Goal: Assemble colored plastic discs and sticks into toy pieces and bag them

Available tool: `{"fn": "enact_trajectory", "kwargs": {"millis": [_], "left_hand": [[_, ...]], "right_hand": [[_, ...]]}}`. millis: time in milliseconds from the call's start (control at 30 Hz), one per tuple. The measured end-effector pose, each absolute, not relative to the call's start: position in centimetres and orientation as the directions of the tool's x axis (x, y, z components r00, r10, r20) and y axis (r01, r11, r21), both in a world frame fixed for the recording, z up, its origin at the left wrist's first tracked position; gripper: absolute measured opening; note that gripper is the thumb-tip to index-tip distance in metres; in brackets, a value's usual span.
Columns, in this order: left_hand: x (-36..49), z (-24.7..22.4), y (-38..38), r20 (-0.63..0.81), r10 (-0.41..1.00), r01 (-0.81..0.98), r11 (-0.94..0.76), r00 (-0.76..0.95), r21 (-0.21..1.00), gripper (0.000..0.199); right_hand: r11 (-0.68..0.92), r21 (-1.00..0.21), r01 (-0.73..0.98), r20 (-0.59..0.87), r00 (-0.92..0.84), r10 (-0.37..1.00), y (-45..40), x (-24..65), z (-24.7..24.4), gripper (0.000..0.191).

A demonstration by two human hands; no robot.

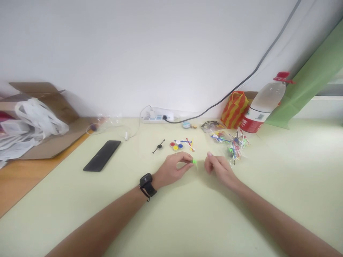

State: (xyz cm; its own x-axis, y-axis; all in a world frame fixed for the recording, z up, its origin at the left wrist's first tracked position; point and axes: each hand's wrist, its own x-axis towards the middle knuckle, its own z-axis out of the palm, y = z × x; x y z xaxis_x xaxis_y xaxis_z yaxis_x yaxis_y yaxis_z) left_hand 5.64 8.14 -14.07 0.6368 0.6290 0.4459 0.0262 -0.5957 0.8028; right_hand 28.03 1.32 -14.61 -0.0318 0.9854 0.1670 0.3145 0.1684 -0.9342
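Note:
Between the thumb and forefinger of my left hand (173, 167) is a small bright green plastic piece (194, 161), held just above the table. A short gap separates it from my right hand (221, 169), whose fingers are curled together; whatever they may hold is hidden. Behind my left hand lies a black arrow spinner (159, 146) with a round base. Beside it sit small round bases with a red disc (172, 144), a yellow disc (175, 147) and a blue disc (180, 146). Several loose coloured arrows (189, 142) lie to their right.
Clear bags of coloured spinner parts (237, 147) lie beyond my right hand. Behind them stand a large bottle (262, 103) and a striped bag (234, 109). A black phone (102, 156) is at left, a cardboard box (61, 132) farther left. A power strip (157, 116) runs along the wall.

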Motion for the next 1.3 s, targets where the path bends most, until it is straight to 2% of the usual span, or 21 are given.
{"fn": "enact_trajectory", "kwargs": {"millis": [100,333,733,800,933,1000,1300], "left_hand": [[5.7,-14.1,8.1,0.449,0.630,0.025,-0.597,0.634,0.802,0.010],[5.6,-13.9,8.1,0.445,0.611,0.026,-0.607,0.655,0.795,0.009],[5.5,-14.3,8.4,0.483,0.551,0.026,-0.677,0.681,0.735,0.007],[5.5,-14.3,8.5,0.479,0.553,0.030,-0.675,0.682,0.737,0.008],[5.5,-14.3,8.5,0.463,0.561,0.042,-0.666,0.686,0.745,0.010],[5.5,-14.3,8.5,0.474,0.567,0.043,-0.671,0.674,0.741,0.010],[5.5,-14.4,8.4,0.480,0.572,0.028,-0.662,0.665,0.749,0.009]], "right_hand": [[0.158,-0.929,0.335,0.166,-0.006,0.986,1.4,28.2,-14.3,0.063],[0.177,-0.963,0.203,0.155,-0.124,0.980,0.9,27.3,-14.0,0.031],[0.174,-0.972,0.160,0.142,-0.197,0.970,0.9,27.0,-14.3,0.027],[0.185,-0.968,0.172,0.152,-0.188,0.970,0.8,27.0,-14.3,0.033],[0.225,-0.946,0.233,0.193,-0.154,0.969,0.8,27.2,-14.5,0.065],[0.246,-0.935,0.257,0.216,-0.137,0.967,0.7,27.3,-14.6,0.075],[0.304,-0.903,0.302,0.266,-0.162,0.950,0.5,27.2,-14.4,0.081]]}}
